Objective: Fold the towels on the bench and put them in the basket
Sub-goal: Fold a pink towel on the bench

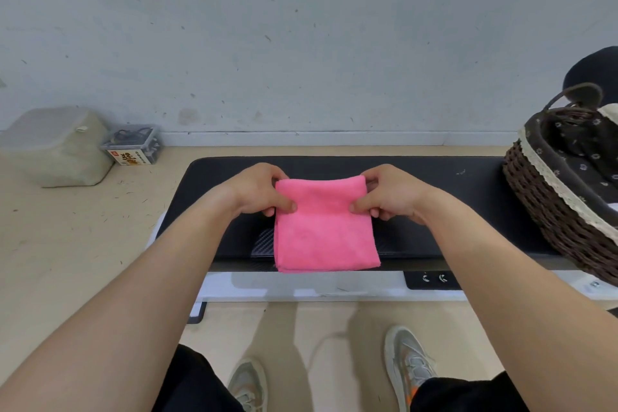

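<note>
The bright pink, soft microfibre towel point(324, 224) lies folded into a neat rectangle on the black padded bench point(468, 197), its near edge hanging just over the bench's front. The left hand point(259, 192) pinches the towel's left edge, thumb on top; the right hand point(389, 192) pinches the right edge likewise. The folding looks done or nearly so. The next move likely calls for lifting the bundle without letting the layers slip, then carrying it right to the dark brown wicker basket point(548, 211) with its floral cloth lining, which stands on the bench's right end.
</note>
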A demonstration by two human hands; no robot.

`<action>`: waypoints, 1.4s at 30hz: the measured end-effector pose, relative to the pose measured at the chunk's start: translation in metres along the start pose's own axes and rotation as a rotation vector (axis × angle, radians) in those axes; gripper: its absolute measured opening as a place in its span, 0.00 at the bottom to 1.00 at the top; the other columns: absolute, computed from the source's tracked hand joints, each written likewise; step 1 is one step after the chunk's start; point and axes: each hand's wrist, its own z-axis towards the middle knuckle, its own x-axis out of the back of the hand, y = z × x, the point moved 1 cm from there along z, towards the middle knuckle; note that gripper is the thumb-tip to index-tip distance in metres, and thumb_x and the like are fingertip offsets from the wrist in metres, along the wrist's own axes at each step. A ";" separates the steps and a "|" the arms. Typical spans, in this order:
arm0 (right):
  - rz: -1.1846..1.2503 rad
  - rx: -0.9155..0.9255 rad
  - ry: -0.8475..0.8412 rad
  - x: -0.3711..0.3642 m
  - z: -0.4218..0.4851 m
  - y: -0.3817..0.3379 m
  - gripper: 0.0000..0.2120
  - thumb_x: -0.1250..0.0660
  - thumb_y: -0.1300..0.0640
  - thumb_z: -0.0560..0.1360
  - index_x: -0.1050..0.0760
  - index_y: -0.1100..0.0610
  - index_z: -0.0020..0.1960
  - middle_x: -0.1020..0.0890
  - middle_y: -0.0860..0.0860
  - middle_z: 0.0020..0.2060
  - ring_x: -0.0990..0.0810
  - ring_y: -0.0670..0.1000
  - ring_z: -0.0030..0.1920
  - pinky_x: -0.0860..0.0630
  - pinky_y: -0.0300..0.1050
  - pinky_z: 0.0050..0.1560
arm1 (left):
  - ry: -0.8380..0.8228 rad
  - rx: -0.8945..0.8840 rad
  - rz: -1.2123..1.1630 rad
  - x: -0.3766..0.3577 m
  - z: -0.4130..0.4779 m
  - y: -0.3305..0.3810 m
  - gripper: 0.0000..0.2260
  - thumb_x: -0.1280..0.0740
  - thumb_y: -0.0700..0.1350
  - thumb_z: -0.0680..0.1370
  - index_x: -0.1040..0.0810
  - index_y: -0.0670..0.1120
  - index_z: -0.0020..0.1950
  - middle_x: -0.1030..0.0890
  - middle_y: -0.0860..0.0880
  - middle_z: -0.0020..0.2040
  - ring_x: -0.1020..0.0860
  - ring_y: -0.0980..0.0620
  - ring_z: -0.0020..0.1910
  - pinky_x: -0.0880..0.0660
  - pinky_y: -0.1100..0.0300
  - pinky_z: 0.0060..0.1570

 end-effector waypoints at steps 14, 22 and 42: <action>0.127 0.101 0.091 0.004 -0.007 0.003 0.11 0.28 0.68 0.73 0.22 0.61 0.54 0.14 0.59 0.45 0.14 0.55 0.45 0.18 0.43 0.43 | 0.193 -0.059 -0.227 -0.006 -0.011 0.009 0.13 0.29 0.33 0.73 0.22 0.46 0.54 0.14 0.46 0.45 0.14 0.50 0.40 0.25 0.64 0.30; 0.152 0.201 0.051 0.005 -0.019 0.012 0.08 0.29 0.71 0.73 0.20 0.61 0.50 0.15 0.56 0.46 0.15 0.51 0.47 0.17 0.43 0.48 | 0.150 -0.158 -0.066 -0.003 -0.024 0.002 0.11 0.26 0.38 0.71 0.21 0.51 0.48 0.17 0.49 0.46 0.17 0.48 0.41 0.19 0.55 0.40; -0.519 0.311 0.224 -0.017 -0.058 0.010 0.13 0.40 0.45 0.78 0.21 0.49 0.44 0.19 0.46 0.55 0.21 0.50 0.56 0.24 0.54 0.59 | 0.201 -0.472 0.455 -0.028 -0.053 -0.022 0.11 0.33 0.65 0.73 0.23 0.60 0.42 0.27 0.65 0.59 0.24 0.60 0.51 0.27 0.58 0.51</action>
